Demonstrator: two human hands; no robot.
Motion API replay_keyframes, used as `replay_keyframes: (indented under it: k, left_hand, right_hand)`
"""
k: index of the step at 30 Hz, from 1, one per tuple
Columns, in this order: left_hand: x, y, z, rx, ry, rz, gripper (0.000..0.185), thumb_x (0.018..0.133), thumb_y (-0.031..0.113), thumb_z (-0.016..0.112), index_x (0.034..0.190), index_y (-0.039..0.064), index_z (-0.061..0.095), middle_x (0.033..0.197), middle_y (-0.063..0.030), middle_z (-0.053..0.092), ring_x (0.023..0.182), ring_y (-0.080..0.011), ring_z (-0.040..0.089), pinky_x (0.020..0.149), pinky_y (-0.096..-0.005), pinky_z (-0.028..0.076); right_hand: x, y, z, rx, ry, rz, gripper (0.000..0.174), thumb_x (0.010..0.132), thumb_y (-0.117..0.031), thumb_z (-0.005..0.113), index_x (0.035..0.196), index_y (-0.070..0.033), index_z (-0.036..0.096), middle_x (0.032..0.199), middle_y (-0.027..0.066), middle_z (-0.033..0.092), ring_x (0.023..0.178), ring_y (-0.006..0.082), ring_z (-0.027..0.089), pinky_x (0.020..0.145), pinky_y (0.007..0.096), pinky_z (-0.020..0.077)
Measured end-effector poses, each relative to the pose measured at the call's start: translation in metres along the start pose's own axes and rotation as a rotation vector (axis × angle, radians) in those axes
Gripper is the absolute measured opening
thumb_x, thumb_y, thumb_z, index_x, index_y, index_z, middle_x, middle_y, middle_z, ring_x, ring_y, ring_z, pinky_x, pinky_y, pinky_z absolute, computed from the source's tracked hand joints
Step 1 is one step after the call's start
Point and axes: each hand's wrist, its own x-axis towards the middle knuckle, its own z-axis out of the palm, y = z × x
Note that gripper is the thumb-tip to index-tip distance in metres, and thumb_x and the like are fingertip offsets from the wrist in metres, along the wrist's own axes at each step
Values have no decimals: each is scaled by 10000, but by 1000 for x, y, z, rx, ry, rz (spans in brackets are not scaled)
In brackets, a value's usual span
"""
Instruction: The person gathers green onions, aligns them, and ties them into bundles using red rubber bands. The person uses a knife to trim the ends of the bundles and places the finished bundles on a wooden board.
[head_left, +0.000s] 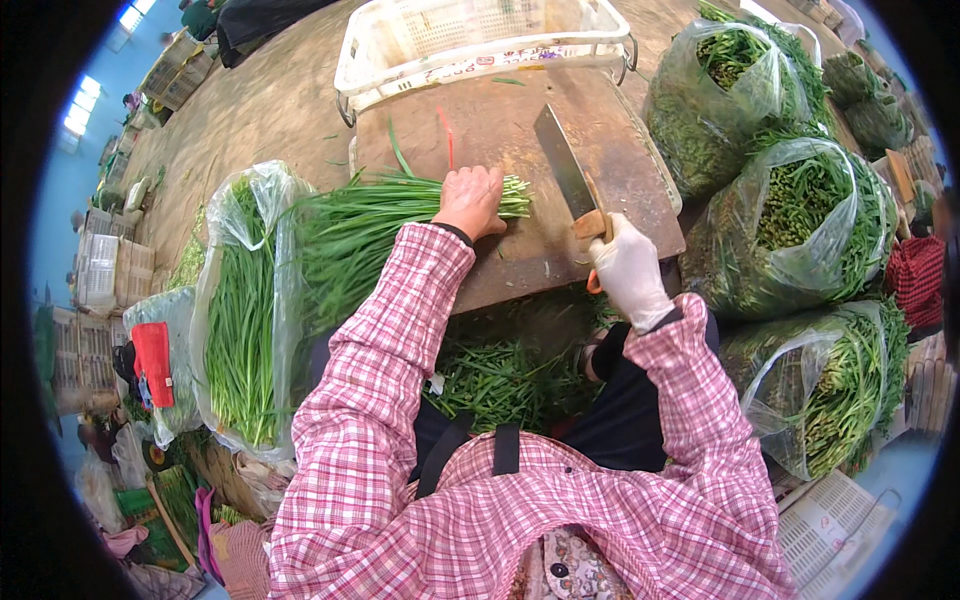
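My bare left hand (472, 199) grips a bunch of green garlic chives (367, 217) near its pale cut ends. The bunch lies across a worn wooden board (517, 135), and its leafy tops hang past the left edge. In a white glove, my right hand (630, 270) holds a cleaver (568, 161) by its wooden handle. The blade points away from me over the board, to the right of the bunch and apart from it. An orange loop (594, 281) shows beside the gloved fingers. A thin red tie (448, 136) lies on the board beyond my left hand.
A white plastic crate (480, 52) stands at the board's far edge. Clear bags of greens (802, 217) line the right side; another open bag of chives (244, 315) is at left. Cut leaves (510, 382) cover the ground between my legs. A red cloth (153, 364) hangs at far left.
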Motion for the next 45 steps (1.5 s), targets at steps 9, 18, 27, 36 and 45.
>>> replay_keyframes:
  k: [9,18,27,36,45]
  left_hand:
    - [13,2,3,-69,-128,-134,592,621,383,819,1046,28,609,1016,-180,685,956,-362,683,816,-487,532]
    - [18,-9,13,-126,-123,-76,559,623,372,807,1022,37,605,977,-164,696,933,-349,688,779,-481,546]
    - [20,-10,13,-107,-122,-71,553,646,386,819,997,32,578,957,-166,687,912,-344,694,759,-479,556]
    - [23,-11,14,-122,-134,-59,460,659,313,793,972,42,590,964,-164,686,915,-353,691,763,-479,556]
    - [-42,-26,-46,-172,3,-14,518,623,281,793,1036,46,587,985,-147,660,959,-362,658,788,-457,531]
  right_hand:
    - [-14,-8,36,0,-36,11,81,901,-126,649,972,-94,669,628,101,651,482,226,642,518,361,520]
    - [3,9,35,107,-277,203,117,864,-90,610,957,-20,624,701,251,638,697,426,669,631,455,539]
    - [61,-1,60,75,-371,227,211,885,-128,551,1023,24,600,812,317,652,810,461,670,708,461,552]
    - [79,27,100,-171,-225,113,261,886,-146,529,1033,60,591,926,353,655,948,504,640,849,517,518]
    - [83,27,34,-154,-158,-99,223,851,-118,585,1028,-55,707,934,188,723,866,321,720,806,381,556]
